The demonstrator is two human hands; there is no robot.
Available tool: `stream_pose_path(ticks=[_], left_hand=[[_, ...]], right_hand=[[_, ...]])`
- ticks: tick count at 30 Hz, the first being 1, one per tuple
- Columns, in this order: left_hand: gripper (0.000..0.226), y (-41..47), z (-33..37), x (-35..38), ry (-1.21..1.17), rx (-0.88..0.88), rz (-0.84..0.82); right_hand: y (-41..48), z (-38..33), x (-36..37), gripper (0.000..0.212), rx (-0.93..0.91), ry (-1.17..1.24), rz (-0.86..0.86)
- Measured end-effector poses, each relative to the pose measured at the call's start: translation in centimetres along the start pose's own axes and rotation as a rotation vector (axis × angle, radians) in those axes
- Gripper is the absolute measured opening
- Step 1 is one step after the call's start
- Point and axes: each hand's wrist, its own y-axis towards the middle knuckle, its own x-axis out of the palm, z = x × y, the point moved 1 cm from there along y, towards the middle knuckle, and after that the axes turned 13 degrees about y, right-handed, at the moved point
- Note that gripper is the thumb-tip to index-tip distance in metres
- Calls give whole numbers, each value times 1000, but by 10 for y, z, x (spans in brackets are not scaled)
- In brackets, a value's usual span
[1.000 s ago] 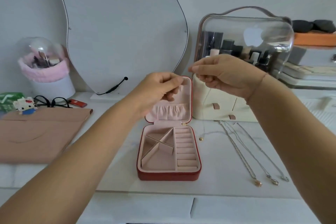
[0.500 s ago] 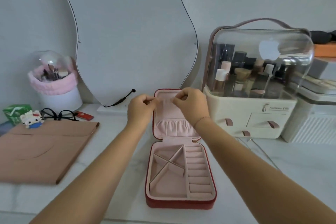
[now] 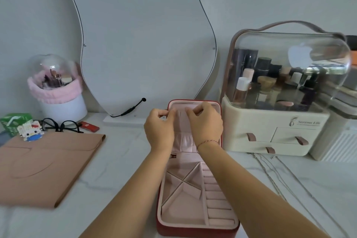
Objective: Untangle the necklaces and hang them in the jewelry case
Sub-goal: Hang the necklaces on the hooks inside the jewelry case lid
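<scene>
Starting nearest, the open jewelry case (image 3: 195, 231) sits on the surface (image 3: 119, 170), necklaces (image 3: 270, 177) lying just right of it. Farther back, my left hand (image 3: 159, 131) and right hand (image 3: 205, 125) meet at its upright lid (image 3: 183, 141), fingers (image 3: 195, 111) pinched tight; on what, I cannot tell.

Left grip (image 3: 158, 131), right grip (image 3: 206, 128) at lid (image 3: 182, 141)
</scene>
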Motion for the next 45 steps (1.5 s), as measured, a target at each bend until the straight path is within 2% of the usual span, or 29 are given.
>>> stream_pose_path(ticks=[11,16,19,22,26,28,35,37,40,42,45], left_hand=[[19,-7,0,1,-149,-76,72],[19,-11,-12,-6,-88,-79,-1],[18,-13,-20,-16,-23,-57,-85],[18,-17,-24,-31,38,-17,-179],[10,-32,-25,-54,67,74,-260],[8,-45,-26,-64,85,153,-284],[12,-68,-24,-73,227,452,-340],[26,-65,-20,-73,193,480,-370],[46,-52,-19,-64,187,486,-354],[48,-44,-22,-55,269,515,-359],[40,-39,-25,-42,396,582,-395]], right_hand=[[-9,-2,7,19,-12,-91,14],[-16,7,2,19,-26,-124,-35],[-19,10,-4,15,-2,-116,-144],[-23,13,-11,13,46,18,-312],[-43,17,-22,21,312,407,-566],[-53,18,-24,25,388,525,-650],[-63,20,-25,21,552,831,-743],[-63,21,-30,14,519,841,-723],[-61,21,-39,17,361,700,-595],[-61,25,-44,19,358,703,-500],[-67,33,-46,19,381,776,-404]])
